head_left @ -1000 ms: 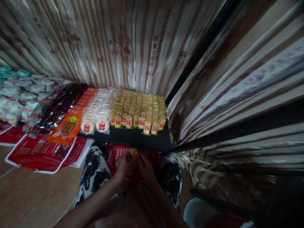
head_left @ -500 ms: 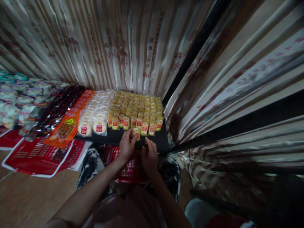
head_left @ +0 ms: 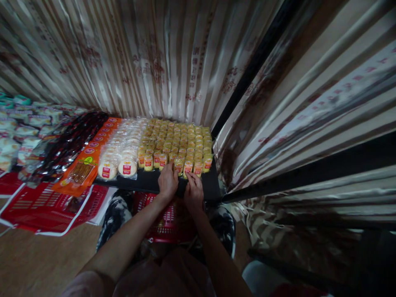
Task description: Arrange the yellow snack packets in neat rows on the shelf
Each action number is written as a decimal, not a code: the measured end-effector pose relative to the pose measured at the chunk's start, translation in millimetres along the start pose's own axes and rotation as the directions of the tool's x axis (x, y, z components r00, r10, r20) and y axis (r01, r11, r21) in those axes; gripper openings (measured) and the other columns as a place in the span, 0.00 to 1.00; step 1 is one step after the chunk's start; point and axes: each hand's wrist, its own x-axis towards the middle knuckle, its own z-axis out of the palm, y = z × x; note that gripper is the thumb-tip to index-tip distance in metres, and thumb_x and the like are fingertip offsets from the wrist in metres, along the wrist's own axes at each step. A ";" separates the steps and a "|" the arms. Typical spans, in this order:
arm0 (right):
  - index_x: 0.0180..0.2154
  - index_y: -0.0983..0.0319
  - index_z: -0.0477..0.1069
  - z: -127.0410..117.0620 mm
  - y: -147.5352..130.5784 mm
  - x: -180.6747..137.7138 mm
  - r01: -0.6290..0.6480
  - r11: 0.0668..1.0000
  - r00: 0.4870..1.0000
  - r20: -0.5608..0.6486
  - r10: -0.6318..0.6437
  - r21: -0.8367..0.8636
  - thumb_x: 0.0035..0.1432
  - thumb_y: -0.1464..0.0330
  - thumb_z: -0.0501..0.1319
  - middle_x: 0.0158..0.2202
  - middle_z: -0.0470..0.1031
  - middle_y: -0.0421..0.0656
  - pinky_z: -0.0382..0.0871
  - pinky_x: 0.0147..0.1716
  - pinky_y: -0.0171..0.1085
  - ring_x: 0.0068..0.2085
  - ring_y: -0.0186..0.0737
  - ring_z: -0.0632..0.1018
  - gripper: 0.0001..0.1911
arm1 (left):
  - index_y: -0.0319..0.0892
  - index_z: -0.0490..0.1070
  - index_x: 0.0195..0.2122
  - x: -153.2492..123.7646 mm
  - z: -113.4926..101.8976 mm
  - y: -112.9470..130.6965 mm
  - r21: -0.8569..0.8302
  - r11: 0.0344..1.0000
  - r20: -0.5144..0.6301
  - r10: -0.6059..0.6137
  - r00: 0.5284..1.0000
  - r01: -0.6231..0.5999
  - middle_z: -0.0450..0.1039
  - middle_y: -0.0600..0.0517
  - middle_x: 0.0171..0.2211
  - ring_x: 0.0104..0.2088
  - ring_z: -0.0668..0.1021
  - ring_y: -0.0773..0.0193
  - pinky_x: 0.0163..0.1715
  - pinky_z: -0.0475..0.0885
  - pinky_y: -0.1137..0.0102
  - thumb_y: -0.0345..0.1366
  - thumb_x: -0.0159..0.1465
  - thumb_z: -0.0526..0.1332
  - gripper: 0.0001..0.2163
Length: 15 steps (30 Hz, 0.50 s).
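My left hand (head_left: 168, 181) is closed at the front of the rows, its thumb and forefinger against the left side of a small yellow snack packet (head_left: 178, 165) with a red label. My right hand (head_left: 194, 190) has its fingers stretched forward, and their tips touch the bottom of the neighbouring yellow packet (head_left: 187, 166). Behind them, many more yellow packets (head_left: 176, 140) stand in tight rows on a black shelf (head_left: 145, 181). The fingertips of my left hand are partly hidden.
Clear-wrapped round white pastries (head_left: 127, 167), an orange snack bag (head_left: 78, 175) and dark shiny packs (head_left: 71, 140) lie to the left. A red basket (head_left: 168, 218) sits between my knees, another red basket (head_left: 40, 206) at left. Pleated curtains (head_left: 173, 62) hang behind; a black bar (head_left: 309, 165) crosses the right.
My left hand has moved the yellow packet forward and up into line with the front row. My right hand has come forward to touch the packets. The view has shifted slightly.
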 end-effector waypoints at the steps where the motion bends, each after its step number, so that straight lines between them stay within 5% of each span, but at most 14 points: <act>1: 0.55 0.61 0.65 0.5 0.2 -0.6 0.002 1.000 1.000 -0.005 -0.002 -0.003 0.57 0.76 0.46 0.51 0.67 0.48 0.64 0.53 0.44 0.52 0.41 0.67 0.25 | 0.41 0.63 0.52 0.5 0.5 0.1 0.018 1.000 -0.002 0.010 1.000 -0.010 0.68 0.44 0.49 0.49 0.73 0.57 0.48 0.68 0.66 0.32 0.63 0.55 0.16; 7: 0.53 0.60 0.66 2.8 -1.2 -1.0 0.031 0.999 0.999 -0.040 -0.033 -0.037 0.57 0.77 0.46 0.51 0.67 0.48 0.65 0.52 0.44 0.52 0.41 0.68 0.24 | 0.41 0.60 0.54 4.3 7.2 -5.8 0.053 0.998 -0.019 0.033 0.999 -0.032 0.67 0.43 0.46 0.44 0.74 0.57 0.42 0.70 0.66 0.32 0.62 0.56 0.18; 15: 0.50 0.60 0.68 5.6 0.0 -3.2 0.064 0.997 0.994 -0.082 -0.068 -0.048 0.58 0.77 0.47 0.51 0.67 0.49 0.65 0.52 0.45 0.53 0.41 0.68 0.21 | 0.41 0.63 0.46 3.1 23.6 -23.5 -0.117 0.983 -0.117 0.128 0.985 -0.141 0.69 0.51 0.34 0.35 0.75 0.64 0.38 0.71 0.69 0.32 0.61 0.58 0.12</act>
